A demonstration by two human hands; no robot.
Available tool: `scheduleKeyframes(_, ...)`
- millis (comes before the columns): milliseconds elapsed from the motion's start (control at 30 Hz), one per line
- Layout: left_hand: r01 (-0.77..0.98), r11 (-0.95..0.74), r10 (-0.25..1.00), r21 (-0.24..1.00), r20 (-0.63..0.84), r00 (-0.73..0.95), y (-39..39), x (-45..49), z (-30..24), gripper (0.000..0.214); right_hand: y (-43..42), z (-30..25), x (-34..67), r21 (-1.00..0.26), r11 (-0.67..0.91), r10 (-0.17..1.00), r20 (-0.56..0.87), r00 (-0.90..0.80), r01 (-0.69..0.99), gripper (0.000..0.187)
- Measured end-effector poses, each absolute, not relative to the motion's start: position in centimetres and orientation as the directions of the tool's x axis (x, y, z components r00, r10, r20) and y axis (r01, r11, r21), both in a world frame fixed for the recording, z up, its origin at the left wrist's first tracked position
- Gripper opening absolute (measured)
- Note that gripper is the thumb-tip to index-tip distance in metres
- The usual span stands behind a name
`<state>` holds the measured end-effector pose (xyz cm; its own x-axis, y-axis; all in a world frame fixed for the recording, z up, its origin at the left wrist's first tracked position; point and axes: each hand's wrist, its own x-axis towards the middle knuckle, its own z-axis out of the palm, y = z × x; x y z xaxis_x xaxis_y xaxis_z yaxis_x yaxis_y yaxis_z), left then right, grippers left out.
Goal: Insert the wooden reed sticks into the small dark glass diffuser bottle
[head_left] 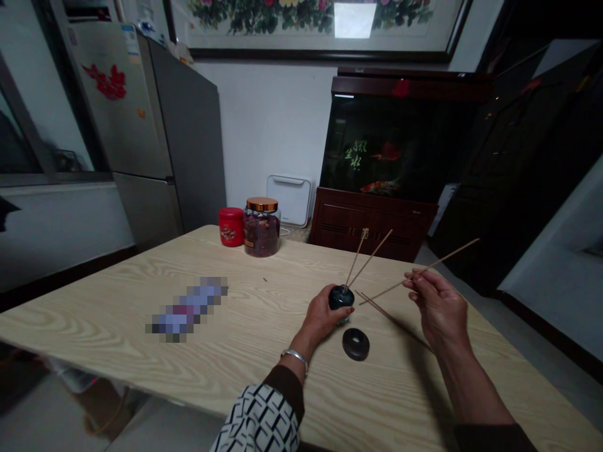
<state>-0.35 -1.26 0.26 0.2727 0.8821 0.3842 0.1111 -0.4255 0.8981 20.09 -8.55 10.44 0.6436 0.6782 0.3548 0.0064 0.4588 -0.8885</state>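
My left hand [321, 317] grasps one dark bottle [341, 297], with two thin wooden sticks [357, 257] standing in its neck. My right hand [440, 309] pinches one thin wooden stick [384, 290]. One dark disc [355, 344] lies on the surface [282, 276] just beside the bottle.

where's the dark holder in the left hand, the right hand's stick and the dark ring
dark holder [341, 297]: head view, on its rounded side
wooden stick [471, 243]: head view, on its far end
dark ring [355, 355]: head view, on its near rim
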Motion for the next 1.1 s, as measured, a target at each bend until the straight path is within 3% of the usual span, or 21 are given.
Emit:
scheduleKeyframes(167, 0.110, -0.419, 0.885, 0.901, 0.379, 0.272, -1.3, -0.3, 0.2, 0.054, -7.7, 11.6, 17.2, -0.820, 0.572, 0.623, 0.437, 0.649, 0.004, 0.021)
scheduleKeyframes(667, 0.137, -0.427, 0.885, 0.894, 0.381, 0.268, -1.1, -0.3, 0.0, 0.057, -5.7, 12.0, 15.8, -0.796, 0.575, 0.619, 0.576, 0.534, 0.192, 0.025)
scheduleKeyframes(1100, 0.138, -0.433, 0.882, 0.891, 0.386, 0.272, -1.1, -0.2, 0.1, 0.055, -4.2, 9.2, 14.1, -0.881, 0.450, 0.762, 0.465, 0.450, 0.147, 0.031)
